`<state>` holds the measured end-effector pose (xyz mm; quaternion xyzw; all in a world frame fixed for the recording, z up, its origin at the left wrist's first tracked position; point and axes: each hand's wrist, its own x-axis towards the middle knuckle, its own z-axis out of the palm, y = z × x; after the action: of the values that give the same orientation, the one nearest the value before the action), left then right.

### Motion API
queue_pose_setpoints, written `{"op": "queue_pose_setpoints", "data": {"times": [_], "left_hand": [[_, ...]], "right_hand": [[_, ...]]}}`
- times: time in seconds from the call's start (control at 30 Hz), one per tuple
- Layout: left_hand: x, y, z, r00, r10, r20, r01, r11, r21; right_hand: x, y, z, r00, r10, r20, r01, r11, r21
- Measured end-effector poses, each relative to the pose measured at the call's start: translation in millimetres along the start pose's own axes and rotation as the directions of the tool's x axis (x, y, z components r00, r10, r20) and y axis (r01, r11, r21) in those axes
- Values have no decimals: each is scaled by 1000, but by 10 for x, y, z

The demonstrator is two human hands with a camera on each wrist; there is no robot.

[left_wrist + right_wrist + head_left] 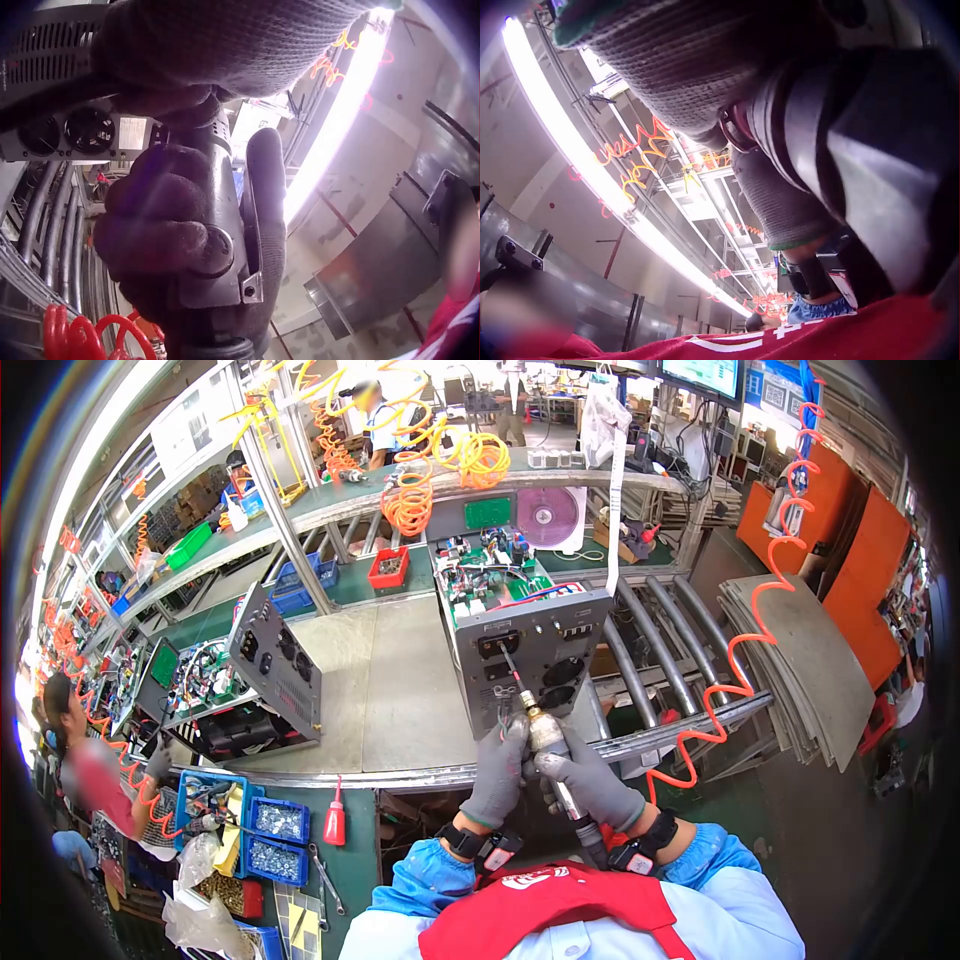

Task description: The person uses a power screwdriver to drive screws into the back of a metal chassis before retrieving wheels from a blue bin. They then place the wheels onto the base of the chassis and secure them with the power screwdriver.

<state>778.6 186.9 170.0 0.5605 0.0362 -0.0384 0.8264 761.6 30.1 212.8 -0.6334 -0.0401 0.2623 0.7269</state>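
Observation:
Gloved in grey, my right hand (595, 780) grips the body of a power screwdriver (547, 735), its fingers wrapped round the casing in the left wrist view. The long bit points up at a socket in the dark grey rear panel (520, 660) of an electronics unit, its tip overlapping the socket. My left hand (497, 770), also gloved, is beside the screwdriver's nose, fingers bent, near the panel's lower edge. Whether it pinches anything I cannot tell. Circuit boards and wiring (490, 575) show inside the unit.
A second open unit (280, 660) stands left on the metal bench. Blue bins of screws (280, 820), a red bottle (335, 822) and wrenches (325, 880) lie at the lower left. Rollers (655, 650) run right; a coiled red hose (740, 660) hangs there. Another person (90, 770) works left.

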Motion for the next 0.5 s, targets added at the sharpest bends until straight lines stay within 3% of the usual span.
{"op": "queue_pose_setpoints", "data": {"times": [0.07, 0.1, 0.17, 0.27, 0.37, 0.47, 0.5], "left_hand": [[-18, 23, -24, 999, -24, 33, 24, 1000, 2], [-26, 44, -25, 998, -36, 51, 36, 999, 4], [-57, 117, 75, 997, 52, 65, -52, 999, 2], [-82, 169, 113, 992, 97, 85, -100, 995, 29], [-91, 145, 117, 991, 80, 107, -77, 997, -29], [-107, 134, 100, 991, 67, 117, -59, 996, -67], [-110, 139, 90, 991, 65, 118, -57, 996, -67]], "right_hand": [[-14, -6, 8, 1000, 15, -18, -15, 1000, 17], [7, 48, -43, 991, 87, 103, -109, 966, 234], [73, 191, -193, 920, 135, 369, -341, 741, 579], [53, 78, -122, 821, -80, 565, -505, 358, 786], [5, 33, -113, 913, 81, 400, -370, 580, 726], [-6, 14, -56, 939, 120, 323, -311, 702, 641], [7, 40, -55, 908, 69, 412, -374, 576, 727]]}}
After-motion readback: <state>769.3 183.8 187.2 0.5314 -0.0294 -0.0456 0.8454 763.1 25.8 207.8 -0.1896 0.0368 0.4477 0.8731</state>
